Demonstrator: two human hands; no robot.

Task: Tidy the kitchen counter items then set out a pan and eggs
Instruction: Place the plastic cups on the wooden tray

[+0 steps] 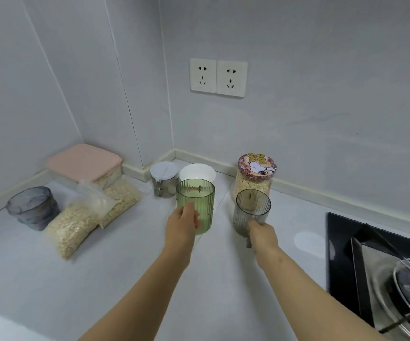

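Observation:
My left hand (182,225) grips a green ribbed plastic cup (197,200) near its base, upright over the white counter (125,262). My right hand (263,236) holds a grey ribbed cup (252,209), tilted toward me and lifted slightly. Behind the green cup sits a white bowl (197,171). A jar of oats with a cartoon lid (255,177) stands behind the grey cup. No pan or eggs are in view.
Left of the cups are a grey-lidded canister (163,177), two bags of oats (76,223), a dark grey cup (33,207) and a pink-lidded box (86,163). A black gas stove with a metal burner (395,279) fills the lower right. Wall sockets (218,78) are above.

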